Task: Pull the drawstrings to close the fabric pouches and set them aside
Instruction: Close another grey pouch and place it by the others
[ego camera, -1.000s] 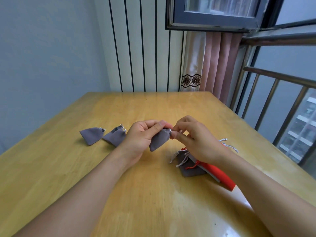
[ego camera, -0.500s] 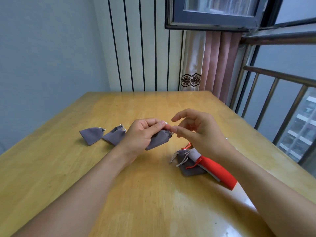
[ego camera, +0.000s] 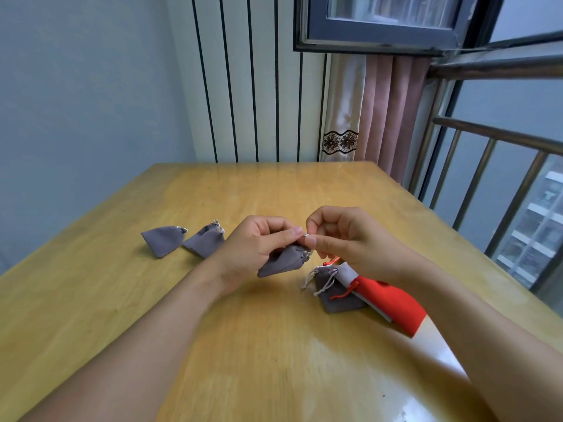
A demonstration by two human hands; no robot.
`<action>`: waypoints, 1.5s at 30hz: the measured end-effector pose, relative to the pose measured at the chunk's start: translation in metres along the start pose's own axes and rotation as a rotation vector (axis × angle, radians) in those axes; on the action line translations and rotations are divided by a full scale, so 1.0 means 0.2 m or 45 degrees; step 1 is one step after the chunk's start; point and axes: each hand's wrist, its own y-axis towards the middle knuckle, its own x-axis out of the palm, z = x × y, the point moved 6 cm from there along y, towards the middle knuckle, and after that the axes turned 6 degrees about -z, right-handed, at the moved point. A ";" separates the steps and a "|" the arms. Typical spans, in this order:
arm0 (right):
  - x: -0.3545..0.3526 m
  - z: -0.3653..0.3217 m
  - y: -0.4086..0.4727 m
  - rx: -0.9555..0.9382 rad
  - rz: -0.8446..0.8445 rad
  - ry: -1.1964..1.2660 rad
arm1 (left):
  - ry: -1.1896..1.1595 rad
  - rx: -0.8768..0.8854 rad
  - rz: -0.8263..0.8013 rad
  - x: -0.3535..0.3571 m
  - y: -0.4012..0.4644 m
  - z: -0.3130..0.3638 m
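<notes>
My left hand [ego camera: 259, 242] holds a small grey fabric pouch [ego camera: 281, 263] just above the wooden table [ego camera: 213, 345], its cinched neck pointing right. My right hand [ego camera: 344, 239] pinches the pouch's drawstring end between thumb and forefinger, touching my left thumb tip. Two closed grey pouches [ego camera: 163, 240] [ego camera: 207, 243] lie side by side to the left on the table. Below my right hand sits a pile with a grey pouch [ego camera: 335, 292] with loose white strings, a pale grey pouch [ego camera: 347, 274] and a red pouch [ego camera: 393, 306].
The table runs to a striped wall at the back and a blue wall at the left. A pink curtain [ego camera: 384, 117], a window frame [ego camera: 380, 41] and a metal railing [ego camera: 502, 184] stand at the right beyond the table's edge.
My right hand opened and let go of the string half a second ago, then closed again on the drawstring end. The held pouch has dropped slightly and tilted flatter.
</notes>
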 end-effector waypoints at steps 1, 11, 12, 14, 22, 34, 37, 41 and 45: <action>0.00 0.00 0.00 -0.015 0.011 0.009 | -0.100 -0.025 -0.010 0.01 0.00 -0.01; 0.01 -0.02 0.00 -0.067 0.060 -0.162 | -0.412 -0.211 0.042 0.04 -0.01 -0.07; 0.01 -0.02 0.00 -0.069 0.067 -0.169 | -0.463 -0.217 0.055 0.04 -0.01 -0.08; 0.01 -0.02 0.00 -0.062 0.076 -0.117 | -0.580 -0.217 0.073 0.04 -0.01 -0.08; -0.07 -0.04 -0.01 -0.050 0.246 -0.008 | -0.663 -0.139 0.257 -0.01 -0.01 -0.04; -0.04 -0.05 -0.02 -0.109 0.223 -0.307 | -0.245 -0.083 0.213 -0.02 -0.01 -0.02; -0.03 -0.06 -0.02 -0.134 0.218 -0.215 | -0.388 -0.098 0.205 -0.01 -0.01 -0.02; -0.01 -0.04 -0.02 -0.105 0.118 0.003 | -0.558 -0.140 0.173 0.02 -0.01 -0.02; -0.04 -0.02 -0.01 -0.009 0.224 0.214 | -0.633 -0.109 0.224 0.00 -0.01 -0.03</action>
